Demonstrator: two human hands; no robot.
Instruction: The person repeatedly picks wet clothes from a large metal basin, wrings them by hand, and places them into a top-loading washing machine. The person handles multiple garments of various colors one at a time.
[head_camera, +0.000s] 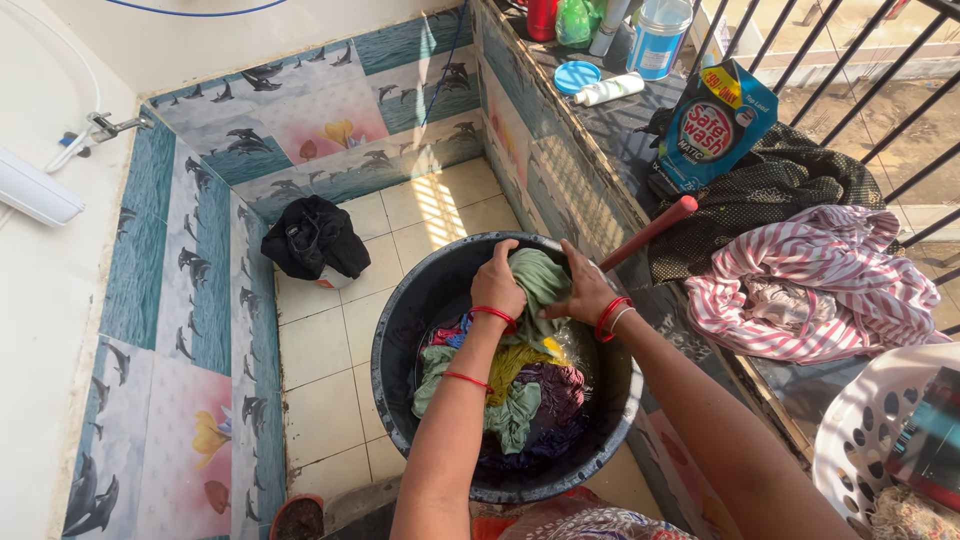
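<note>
A large black tub (400, 330) stands on the tiled floor, filled with wet clothes in green, yellow, purple and blue (525, 390). Both my hands are over its far side, gripping one pale green garment (540, 280) bunched between them. My left hand (497, 283) closes on its left part, my right hand (585, 290) on its right part. Red bangles and threads circle both wrists. The lower part of the green garment hangs into the tub.
A black cloth heap (315, 240) lies in the tiled corner. On the ledge to the right sit a blue detergent pouch (715, 125), a dark cloth (770, 190), a pink striped garment (820, 285), bottles (655, 35), and a red-handled stick (650, 230). A white perforated basket (880, 430) is at lower right.
</note>
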